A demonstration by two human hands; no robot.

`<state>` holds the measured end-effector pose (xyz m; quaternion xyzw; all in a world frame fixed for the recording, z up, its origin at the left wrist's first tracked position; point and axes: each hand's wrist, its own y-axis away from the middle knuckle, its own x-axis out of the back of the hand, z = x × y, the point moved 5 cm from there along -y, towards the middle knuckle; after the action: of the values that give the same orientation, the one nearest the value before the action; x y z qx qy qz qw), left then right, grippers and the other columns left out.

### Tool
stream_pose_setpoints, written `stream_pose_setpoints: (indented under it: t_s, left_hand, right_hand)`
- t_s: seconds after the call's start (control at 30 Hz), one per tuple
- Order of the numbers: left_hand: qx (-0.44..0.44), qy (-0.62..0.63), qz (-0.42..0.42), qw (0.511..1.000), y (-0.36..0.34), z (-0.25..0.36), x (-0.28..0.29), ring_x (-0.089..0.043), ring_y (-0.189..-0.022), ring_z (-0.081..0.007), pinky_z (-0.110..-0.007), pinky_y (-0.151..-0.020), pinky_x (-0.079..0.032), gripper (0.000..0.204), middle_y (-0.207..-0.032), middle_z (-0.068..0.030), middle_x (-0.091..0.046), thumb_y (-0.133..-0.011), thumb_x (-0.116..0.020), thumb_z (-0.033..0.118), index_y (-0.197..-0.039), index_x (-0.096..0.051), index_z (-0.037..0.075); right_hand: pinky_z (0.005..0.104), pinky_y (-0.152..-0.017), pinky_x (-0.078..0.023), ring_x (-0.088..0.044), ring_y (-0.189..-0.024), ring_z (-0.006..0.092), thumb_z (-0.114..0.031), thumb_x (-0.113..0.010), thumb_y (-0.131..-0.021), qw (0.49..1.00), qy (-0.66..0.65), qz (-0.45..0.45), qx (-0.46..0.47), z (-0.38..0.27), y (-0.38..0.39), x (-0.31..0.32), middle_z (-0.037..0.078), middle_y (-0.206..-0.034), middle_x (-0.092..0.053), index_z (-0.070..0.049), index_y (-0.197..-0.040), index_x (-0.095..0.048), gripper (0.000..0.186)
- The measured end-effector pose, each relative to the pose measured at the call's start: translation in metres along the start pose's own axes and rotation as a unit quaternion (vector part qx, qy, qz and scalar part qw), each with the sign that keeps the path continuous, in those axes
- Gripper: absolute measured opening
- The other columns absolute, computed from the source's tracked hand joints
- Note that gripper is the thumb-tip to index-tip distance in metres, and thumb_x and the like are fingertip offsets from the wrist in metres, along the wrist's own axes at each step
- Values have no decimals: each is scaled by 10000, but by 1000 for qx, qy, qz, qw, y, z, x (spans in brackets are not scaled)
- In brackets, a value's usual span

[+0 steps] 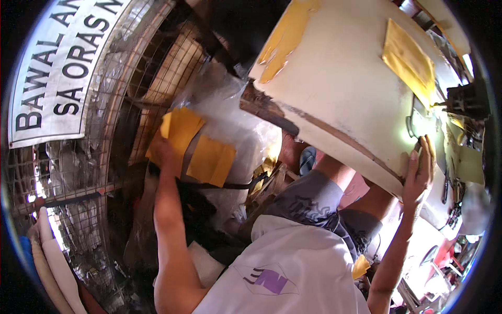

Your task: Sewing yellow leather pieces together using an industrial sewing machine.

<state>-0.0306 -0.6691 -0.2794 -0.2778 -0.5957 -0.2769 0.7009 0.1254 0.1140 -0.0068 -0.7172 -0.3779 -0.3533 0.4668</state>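
Observation:
At the left, my left hand (pixel 164 150) is closed on the edge of a flat yellow piece (pixel 183 131), which looks like cloth or thin sheet material. A second yellow piece (pixel 212 161) lies beside it, over a clear plastic bag (pixel 225 99). My right hand (pixel 419 170) rests at the near right part of the pale worktable (pixel 340 73), fingers stretched out and together, close to a bright lamp glare. By the fingertips is a shiny metal plate (pixel 417 124), with a dark machine (pixel 468 103) beyond it. Another folded yellow piece (pixel 409 58) lies on the tabletop.
The table's near left corner (pixel 269 107) is broken and rough. Wire mesh (pixel 130 83) with a white printed sign (pixel 63 68) stands at the left. My legs are below the table edge, near a slipper (pixel 307 159). Clutter (pixel 434 267) fills the lower right.

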Motion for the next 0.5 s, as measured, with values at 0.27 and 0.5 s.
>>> stream_pose_setpoints:
  t_s: [0.27, 0.5]
  left_hand:
    - [-246, 389, 222, 860, 36, 183, 296, -661, -849, -193, -355, -792, -536, 219, -952, -118, -716, -1001, -563, 114, -1082, -688, -46]
    - [-429, 613, 98, 656, 347, 363, 380, -627, -948, -211, -349, -826, -544, 227, -1086, -141, -663, -1006, -595, 121, -1186, -600, -17]
  right_hand:
    - [498, -1125, -416, -512, -1350, 360, -130, -770, -872, 986, 11, 89, 137, -65, -21, 33, 180, -1451, -532, -58, -1354, -613, 512]
    - [452, -1126, -417, -450, -1405, 365, -351, -877, -780, 886, -446, -38, 122, -165, -48, 84, 223, -1538, -428, -3, -1548, -338, 1001]
